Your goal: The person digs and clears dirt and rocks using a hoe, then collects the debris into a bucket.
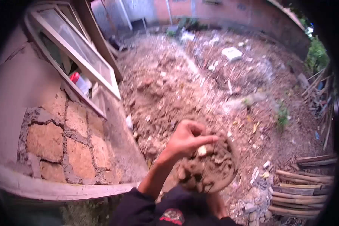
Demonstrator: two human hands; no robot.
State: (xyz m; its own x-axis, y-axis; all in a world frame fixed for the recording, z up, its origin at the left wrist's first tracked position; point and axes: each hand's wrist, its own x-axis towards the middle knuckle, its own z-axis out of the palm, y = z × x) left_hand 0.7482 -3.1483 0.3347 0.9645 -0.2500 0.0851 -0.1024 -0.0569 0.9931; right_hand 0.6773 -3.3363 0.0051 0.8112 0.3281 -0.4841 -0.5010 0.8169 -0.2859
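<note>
A round, shallow dish (235, 165) with a brown rim is held up before my dark top. Wet, lumpy brown mud or mortar (211, 171) fills it. My right hand (216, 205) is beneath the dish and bears it from below; only the wrist and part of the palm show, the fingers being hidden. Over the dish's far edge hangs my left hand (190, 137), fingers curled in and thumb pointing right. What lies inside those fingers, if anything, is hidden. A pale lump (202, 150) sits on the mud just under the thumb.
To the left stands a wall with bare bricks (45, 142) and an outward-swung window (77, 45). Heaped soil (162, 86) covers the ground ahead. A white block (232, 53) lies farther off. Stacked wooden poles (301, 197) are at lower right.
</note>
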